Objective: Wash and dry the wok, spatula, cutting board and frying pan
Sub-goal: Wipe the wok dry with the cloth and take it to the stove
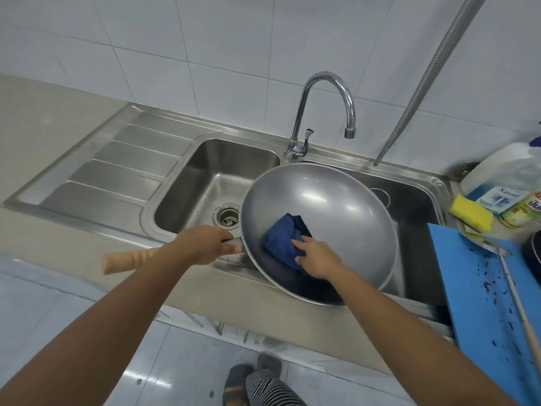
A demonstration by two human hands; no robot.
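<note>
Drying the wok (322, 197): left hand (205, 244) grips its handle (126, 259), right hand (317, 260) presses a cloth (279, 243) inside with straight fingers. Next, I judge, wipe the far wall.

Ahead of me, a curved chrome faucet (350, 112) stands behind the 2-basin stainless steel sink (205, 165). On my right, a yellow sponge (470, 213) lies beside a clear plastic detergent bottle (509, 177).

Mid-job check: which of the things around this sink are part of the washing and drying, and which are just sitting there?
In the job: wok, gripped by the left hand; blue cloth under the right hand; cutting board; spatula lying on it; dark rim at the right edge, likely the frying pan.
Lying about: yellow sponge; detergent bottles; tap; hose.
</note>
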